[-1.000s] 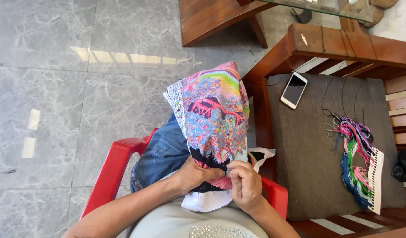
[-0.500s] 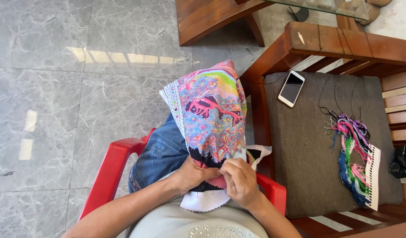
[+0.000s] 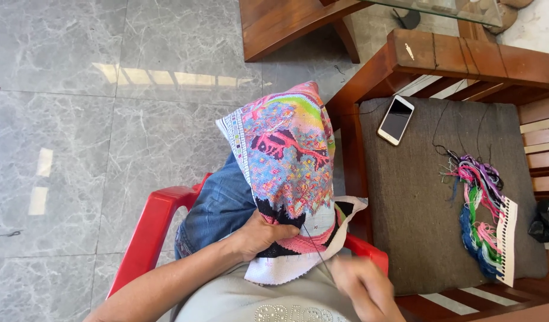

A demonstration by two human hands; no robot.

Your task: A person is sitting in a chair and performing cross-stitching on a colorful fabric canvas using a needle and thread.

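Grey marbled floor tiles (image 3: 95, 149) catch strips of light on the left, a red plastic chair (image 3: 152, 229) stands near, a wooden seat (image 3: 465, 59) with a dark cushion (image 3: 417, 197) fills the right, and a glass-topped wooden table (image 3: 286, 24) stands far.

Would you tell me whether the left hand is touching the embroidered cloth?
Touching. The head view shows the left hand gripping the embroidered cloth at its dark lower section, fingers pressed into the fabric.
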